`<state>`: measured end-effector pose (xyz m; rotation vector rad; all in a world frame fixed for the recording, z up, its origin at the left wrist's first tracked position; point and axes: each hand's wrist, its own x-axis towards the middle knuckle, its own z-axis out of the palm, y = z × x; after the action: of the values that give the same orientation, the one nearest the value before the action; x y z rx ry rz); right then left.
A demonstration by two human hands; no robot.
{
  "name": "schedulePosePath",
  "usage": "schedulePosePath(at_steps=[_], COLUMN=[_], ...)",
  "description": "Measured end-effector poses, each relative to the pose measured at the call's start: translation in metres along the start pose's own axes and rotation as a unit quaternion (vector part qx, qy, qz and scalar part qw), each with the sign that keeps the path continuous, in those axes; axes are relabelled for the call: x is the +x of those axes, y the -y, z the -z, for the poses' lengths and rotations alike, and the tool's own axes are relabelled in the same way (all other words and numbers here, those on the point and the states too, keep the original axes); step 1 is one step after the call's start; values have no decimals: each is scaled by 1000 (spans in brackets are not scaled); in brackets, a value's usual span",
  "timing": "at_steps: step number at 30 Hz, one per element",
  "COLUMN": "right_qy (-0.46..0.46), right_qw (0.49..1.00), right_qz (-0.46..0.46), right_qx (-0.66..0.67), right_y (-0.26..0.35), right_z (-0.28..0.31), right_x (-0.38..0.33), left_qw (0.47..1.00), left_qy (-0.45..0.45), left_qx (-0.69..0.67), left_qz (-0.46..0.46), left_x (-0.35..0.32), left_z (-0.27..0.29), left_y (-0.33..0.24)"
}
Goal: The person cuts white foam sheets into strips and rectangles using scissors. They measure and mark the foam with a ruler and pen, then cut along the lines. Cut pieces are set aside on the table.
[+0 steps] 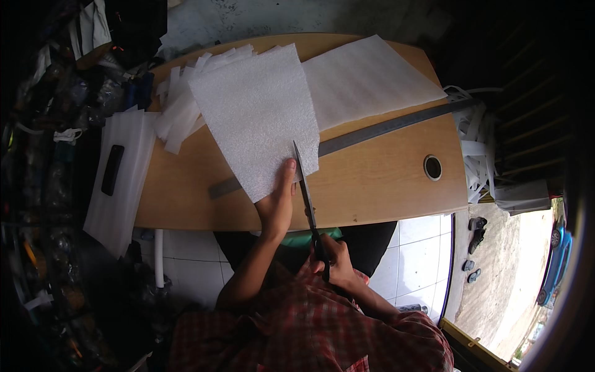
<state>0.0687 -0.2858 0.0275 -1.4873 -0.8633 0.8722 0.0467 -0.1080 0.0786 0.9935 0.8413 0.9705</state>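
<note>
My left hand [279, 199] grips a sheet of white foam [257, 105] by its near edge, thumb on top and fingers underneath. The sheet is tilted up above the table. In my right hand [336, 260] is a pair of scissors [308, 198] with dark handles, its long blades pointing away from me. The blade tip overlaps the sheet near its right side, just beside my left thumb. Whether the blades are cutting into the foam I cannot tell. Beneath the sheet a long grey metal ruler [384, 128] lies across the table, partly hidden.
The wooden table [372, 192] has a round cable hole [432, 167] at right. Another foam sheet [372, 77] lies at the back, and foam strips [176, 115] are heaped at left. A black phone [112, 170] rests on stacked foam [133, 186]. More strips [474, 142] hang past the right edge.
</note>
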Motion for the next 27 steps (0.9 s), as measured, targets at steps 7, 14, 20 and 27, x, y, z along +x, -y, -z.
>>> schedulePosePath(at_steps=[7,14,20,27], right_qy=[5,-18,-18,-17], right_qw=[1000,999,999,999], right_qz=[18,-32,-25,-28], right_qx=[12,9,23,16], right_y=[4,13,6,4], right_z=[6,5,5,8], right_x=[2,3,3,0], left_qw=[1000,998,995,995], left_qy=[-1,-2,20,25], left_qx=[-14,-27,-31,-27], left_qz=[26,52,90,89], left_x=[-5,-5,-13,-17], left_z=[5,10,15,18], left_y=[0,-2,3,4])
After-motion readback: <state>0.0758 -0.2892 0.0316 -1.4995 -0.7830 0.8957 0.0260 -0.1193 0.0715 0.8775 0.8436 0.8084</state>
